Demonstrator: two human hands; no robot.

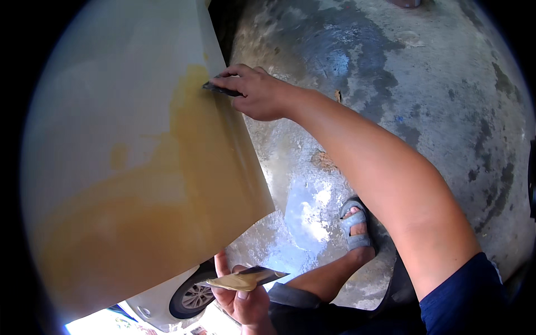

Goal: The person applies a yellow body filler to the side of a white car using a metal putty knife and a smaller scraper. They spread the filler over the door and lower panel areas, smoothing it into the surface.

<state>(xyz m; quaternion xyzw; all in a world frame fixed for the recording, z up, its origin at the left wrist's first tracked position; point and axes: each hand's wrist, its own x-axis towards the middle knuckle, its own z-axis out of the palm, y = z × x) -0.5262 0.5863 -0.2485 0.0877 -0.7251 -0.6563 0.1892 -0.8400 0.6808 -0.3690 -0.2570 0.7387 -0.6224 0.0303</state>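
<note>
Right hand: the right hand pinches a black spreader between thumb and fingers, gripping it from the edge side of the panel; that hold seems meant to keep the blade at a low slant, with the knuckles mostly clear of the surface.
Blade: its tip lies against the pale panel near the long right edge, beside the top of a yellow-tan coating; whether its whole edge touches, I cannot tell.
Left hand: the left hand is closed around a flat plate, thumb toward the near side; some of the fingers are hidden.
Paste: a mound of yellowish paste sits on the plate, which is held roughly level — probably so that nothing slides off — and just below the panel's lower corner, likely to keep the paste within easy reach.
Coating: thin and streaky along the right side, broader and darker low on the left, with a small separate patch between.
Surroundings: a sandalled foot rests on the stained concrete floor, beneath the right forearm; a white car with its wheel shows beyond the panel's lower edge.
</note>
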